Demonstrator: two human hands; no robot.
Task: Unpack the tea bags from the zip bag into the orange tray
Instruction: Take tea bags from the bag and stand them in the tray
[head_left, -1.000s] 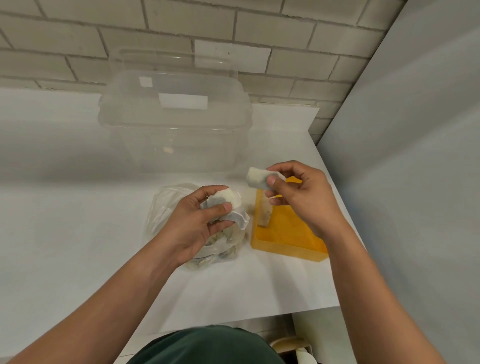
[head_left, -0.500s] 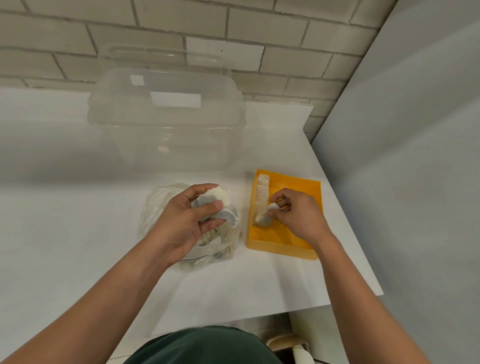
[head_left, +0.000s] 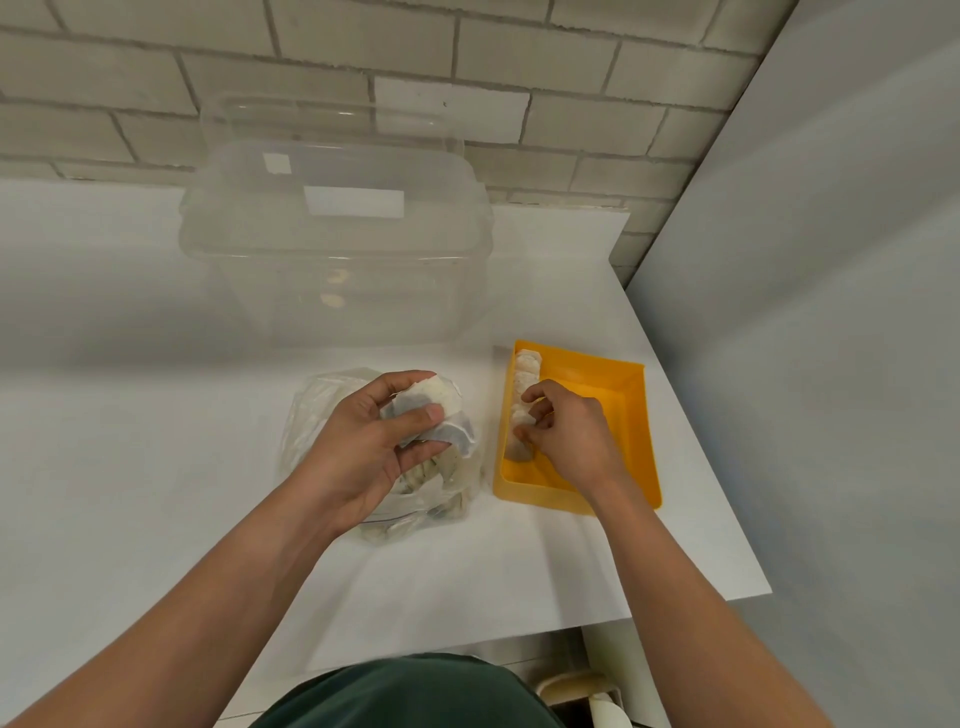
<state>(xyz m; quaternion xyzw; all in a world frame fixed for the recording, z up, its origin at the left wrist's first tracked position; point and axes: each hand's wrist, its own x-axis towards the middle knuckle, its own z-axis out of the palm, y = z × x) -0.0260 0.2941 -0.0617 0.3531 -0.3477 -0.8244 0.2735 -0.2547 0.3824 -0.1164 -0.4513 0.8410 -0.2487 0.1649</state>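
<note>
**Tea bags split between zip bag, left hand and tray**

On my remote feed the zip bag (head_left: 311, 431) lies crumpled on the white table (head_left: 156, 493). Pale loose tea bags (head_left: 441, 501) show through its clear plastic. The left hand (head_left: 358, 457) sits over the bag and grips a bunch of tea bags (head_left: 434, 402) between thumb and curled fingers.

Just beside the bag, to the right, is the orange tray (head_left: 636, 415). A row of tea bags (head_left: 524, 366) runs along its left wall, from the far corner toward me. The right hand (head_left: 571, 436) reaches into the tray, and its curled fingertips pinch a tea bag (head_left: 521, 420) at the near part of that row.

Behind both stands a large clear plastic tub (head_left: 337, 270) with its lid on, close to the brick wall (head_left: 519, 52). Faint pale spots show through the tub's front, and I cannot tell whether they are contents or reflections.
</note>
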